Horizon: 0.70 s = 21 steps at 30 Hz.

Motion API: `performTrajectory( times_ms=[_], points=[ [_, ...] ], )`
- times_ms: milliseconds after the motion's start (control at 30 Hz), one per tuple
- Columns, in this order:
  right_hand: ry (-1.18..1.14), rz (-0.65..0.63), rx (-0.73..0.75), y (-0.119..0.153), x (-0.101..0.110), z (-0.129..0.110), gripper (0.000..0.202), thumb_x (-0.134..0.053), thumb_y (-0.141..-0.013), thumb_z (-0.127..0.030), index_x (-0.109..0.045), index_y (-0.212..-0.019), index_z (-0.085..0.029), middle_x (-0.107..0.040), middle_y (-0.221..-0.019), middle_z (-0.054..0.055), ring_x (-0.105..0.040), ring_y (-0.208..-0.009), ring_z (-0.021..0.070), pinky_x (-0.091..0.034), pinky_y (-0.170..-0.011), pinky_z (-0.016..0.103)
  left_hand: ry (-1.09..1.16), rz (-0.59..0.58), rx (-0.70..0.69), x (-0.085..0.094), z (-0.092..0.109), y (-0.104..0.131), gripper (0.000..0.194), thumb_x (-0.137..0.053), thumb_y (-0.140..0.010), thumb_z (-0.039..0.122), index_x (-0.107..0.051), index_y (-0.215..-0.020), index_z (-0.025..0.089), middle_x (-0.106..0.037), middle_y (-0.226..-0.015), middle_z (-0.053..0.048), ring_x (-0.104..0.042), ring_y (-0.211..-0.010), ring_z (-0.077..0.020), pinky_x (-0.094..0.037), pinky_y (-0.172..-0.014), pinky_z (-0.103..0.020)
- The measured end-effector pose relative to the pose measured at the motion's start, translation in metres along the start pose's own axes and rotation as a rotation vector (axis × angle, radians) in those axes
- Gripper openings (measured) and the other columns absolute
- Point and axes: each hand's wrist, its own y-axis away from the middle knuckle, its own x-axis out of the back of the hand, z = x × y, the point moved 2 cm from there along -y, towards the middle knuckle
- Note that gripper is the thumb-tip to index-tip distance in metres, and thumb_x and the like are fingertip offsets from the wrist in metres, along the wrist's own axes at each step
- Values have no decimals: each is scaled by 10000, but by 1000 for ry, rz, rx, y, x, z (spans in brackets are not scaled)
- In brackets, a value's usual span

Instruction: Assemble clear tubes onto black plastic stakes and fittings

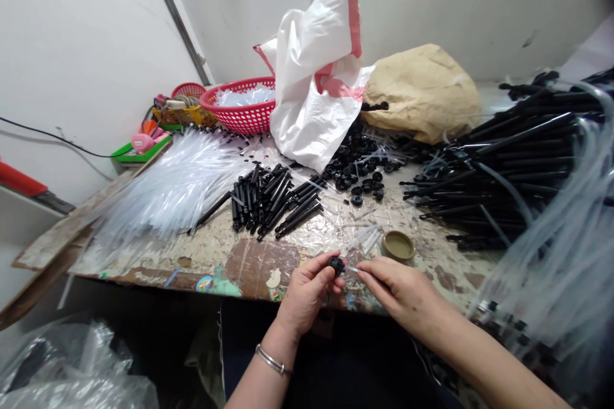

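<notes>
Near the table's front edge, my left hand pinches a small round black part between thumb and fingers. Just to its right, my right hand has its fingers closed on a thin clear tube. The tube's left end meets the black part; whether it is inside cannot be made out. Behind my right hand stands a small round dish. Short clear pieces lie left of the dish. Loose black caps are heaped farther back.
Black tubes lie mid-table, with a fan of clear tubes to their left. Behind are a red basket, a white sack and a brown bag. Long black rods and clear hoses crowd the right.
</notes>
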Motion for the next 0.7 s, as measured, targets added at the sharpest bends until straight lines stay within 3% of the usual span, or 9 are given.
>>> performTrajectory(
  times_ms=[200, 400, 700],
  points=[
    [-27, 36, 6, -1, 0, -3, 260, -383, -892, -250, -636, -928, -204, -632, -777, 42, -598, -701, 144, -475, -661, 249, -41, 1, -1, 3, -5, 0, 354, -670, -741, 287, -657, -1078, 177, -682, -895, -74, -556, -617, -97, -423, -625, -237],
    [-49, 68, 13, -1, -1, -5, 253, -380, -894, -243, -628, -921, -201, -635, -777, 45, -598, -696, 138, -476, -661, 244, -50, -5, -1, 4, -5, 0, 346, -636, -776, 280, -643, -1101, 160, -663, -704, -43, -549, -612, -98, -408, -628, -227],
    [-75, 80, 15, -1, 2, -5, 236, -400, -882, -231, -633, -912, -207, -638, -771, 34, -599, -693, 134, -475, -651, 237, -7, 14, -13, 4, -5, -1, 350, -670, -742, 300, -662, -1070, 179, -675, -851, -67, -552, -637, -106, -414, -628, -235]
  ],
)
